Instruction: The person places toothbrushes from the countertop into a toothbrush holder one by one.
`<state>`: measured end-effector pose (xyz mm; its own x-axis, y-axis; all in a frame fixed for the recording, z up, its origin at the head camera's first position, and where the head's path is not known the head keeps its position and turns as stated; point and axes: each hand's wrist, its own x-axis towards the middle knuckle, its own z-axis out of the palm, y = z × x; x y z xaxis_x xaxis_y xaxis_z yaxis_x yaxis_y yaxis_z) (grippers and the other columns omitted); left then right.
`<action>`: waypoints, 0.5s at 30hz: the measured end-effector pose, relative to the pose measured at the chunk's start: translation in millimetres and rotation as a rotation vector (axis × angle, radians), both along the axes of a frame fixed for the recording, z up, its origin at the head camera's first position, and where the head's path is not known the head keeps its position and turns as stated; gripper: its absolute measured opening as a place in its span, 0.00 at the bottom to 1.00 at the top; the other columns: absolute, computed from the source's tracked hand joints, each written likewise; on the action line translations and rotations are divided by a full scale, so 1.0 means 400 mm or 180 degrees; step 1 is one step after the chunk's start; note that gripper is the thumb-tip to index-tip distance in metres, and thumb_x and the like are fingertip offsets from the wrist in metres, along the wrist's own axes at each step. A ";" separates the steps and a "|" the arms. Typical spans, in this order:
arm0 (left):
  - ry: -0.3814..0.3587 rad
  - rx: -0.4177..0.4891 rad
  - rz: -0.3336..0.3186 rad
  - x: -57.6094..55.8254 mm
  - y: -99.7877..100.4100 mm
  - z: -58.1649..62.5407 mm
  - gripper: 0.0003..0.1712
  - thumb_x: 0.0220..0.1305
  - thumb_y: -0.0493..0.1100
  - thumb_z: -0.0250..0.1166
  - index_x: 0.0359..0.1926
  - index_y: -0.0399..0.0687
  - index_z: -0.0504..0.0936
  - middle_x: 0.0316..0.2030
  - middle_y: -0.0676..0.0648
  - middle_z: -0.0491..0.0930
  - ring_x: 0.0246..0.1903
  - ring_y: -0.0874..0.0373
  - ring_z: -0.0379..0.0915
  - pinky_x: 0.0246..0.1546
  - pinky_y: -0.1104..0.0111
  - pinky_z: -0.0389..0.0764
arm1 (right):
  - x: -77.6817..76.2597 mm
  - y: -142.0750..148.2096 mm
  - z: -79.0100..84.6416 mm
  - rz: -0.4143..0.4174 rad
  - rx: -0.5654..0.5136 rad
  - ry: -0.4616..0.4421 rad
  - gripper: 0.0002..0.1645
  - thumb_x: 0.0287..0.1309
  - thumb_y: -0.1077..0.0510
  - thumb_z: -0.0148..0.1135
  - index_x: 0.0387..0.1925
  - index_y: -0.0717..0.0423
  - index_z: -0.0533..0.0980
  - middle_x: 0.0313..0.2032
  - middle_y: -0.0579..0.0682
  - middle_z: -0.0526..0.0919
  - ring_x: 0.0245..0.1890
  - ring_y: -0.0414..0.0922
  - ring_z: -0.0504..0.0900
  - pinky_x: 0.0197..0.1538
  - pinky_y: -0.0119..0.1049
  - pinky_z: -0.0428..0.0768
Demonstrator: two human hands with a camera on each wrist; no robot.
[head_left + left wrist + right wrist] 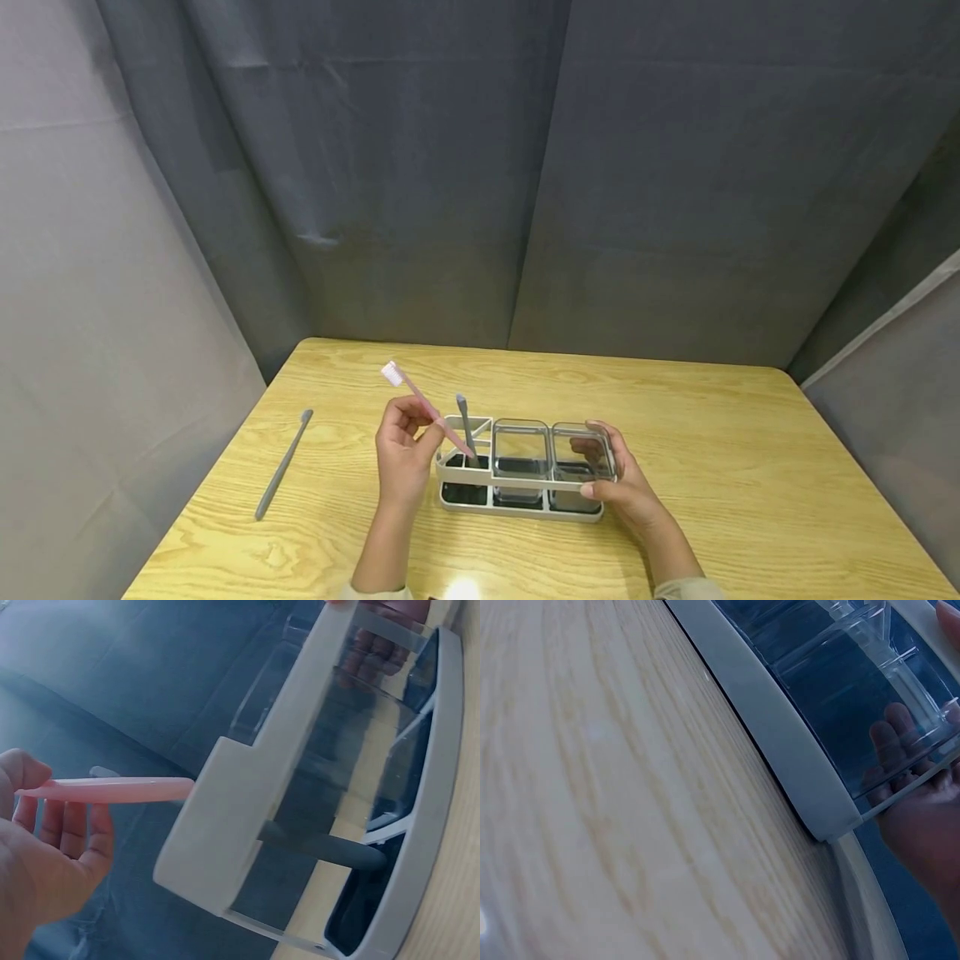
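Note:
My left hand (405, 458) pinches a pink toothbrush (422, 402) between thumb and fingers. Its white bristles point up and left, while the handle end slants down over the left compartments of a white toothbrush holder (517, 482). In the left wrist view, the pink handle (120, 790) lies level with the holder's upper frame (217, 817). A grey toothbrush (463, 414) stands in one of those compartments, its foot near the dark base. My right hand (628, 487) grips the holder's right end, thumb in front and fingers behind a clear cup (583, 450).
Another grey toothbrush (282, 468) lies on the wooden table (750, 483), left of my left hand. A second clear cup (521, 450) sits in the holder's middle. Grey curtains (420, 183) hang behind the table and at both sides.

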<state>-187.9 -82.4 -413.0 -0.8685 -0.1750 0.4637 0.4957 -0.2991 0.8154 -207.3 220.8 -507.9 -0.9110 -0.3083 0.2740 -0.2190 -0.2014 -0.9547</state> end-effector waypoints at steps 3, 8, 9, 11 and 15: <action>-0.0031 -0.0044 0.0013 -0.002 0.003 -0.009 0.13 0.51 0.22 0.60 0.38 0.26 0.67 0.32 0.44 0.70 0.33 0.56 0.68 0.32 0.73 0.78 | -0.001 -0.001 -0.001 -0.0004 -0.0005 -0.0030 0.51 0.39 0.70 0.64 0.66 0.57 0.51 0.57 0.70 0.62 0.59 0.58 0.62 0.63 0.33 0.57; -0.0001 -0.0164 0.0065 -0.008 0.007 -0.025 0.10 0.53 0.23 0.61 0.36 0.26 0.69 0.31 0.45 0.71 0.31 0.58 0.70 0.30 0.74 0.77 | -0.002 -0.003 -0.001 0.0001 -0.0021 -0.0070 0.52 0.39 0.71 0.64 0.66 0.57 0.51 0.57 0.68 0.62 0.59 0.57 0.62 0.64 0.32 0.56; -0.0002 -0.0186 0.0075 -0.009 0.007 -0.029 0.09 0.54 0.24 0.61 0.36 0.26 0.69 0.30 0.45 0.71 0.31 0.59 0.70 0.30 0.74 0.77 | -0.001 -0.003 0.000 0.0003 -0.0026 -0.0068 0.52 0.39 0.71 0.64 0.66 0.57 0.51 0.57 0.68 0.62 0.59 0.57 0.62 0.64 0.32 0.56; -0.0018 -0.0243 0.0091 -0.010 0.009 -0.034 0.08 0.55 0.24 0.61 0.35 0.26 0.70 0.29 0.46 0.72 0.30 0.59 0.71 0.29 0.74 0.77 | 0.000 -0.003 0.002 0.0011 -0.0035 -0.0039 0.51 0.39 0.71 0.64 0.66 0.57 0.51 0.57 0.69 0.62 0.59 0.58 0.61 0.64 0.32 0.56; -0.0103 -0.0359 0.0099 -0.011 0.013 -0.041 0.07 0.55 0.27 0.63 0.33 0.28 0.71 0.29 0.46 0.72 0.30 0.58 0.70 0.29 0.74 0.76 | 0.003 -0.003 0.006 0.0012 -0.0034 -0.0026 0.51 0.39 0.71 0.64 0.66 0.58 0.51 0.57 0.70 0.61 0.60 0.58 0.61 0.63 0.32 0.56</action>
<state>-192.2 -77.4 -429.4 -0.8783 -0.1504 0.4538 0.4762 -0.1894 0.8587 -206.2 219.5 -505.5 -0.9120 -0.3088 0.2700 -0.2105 -0.2124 -0.9542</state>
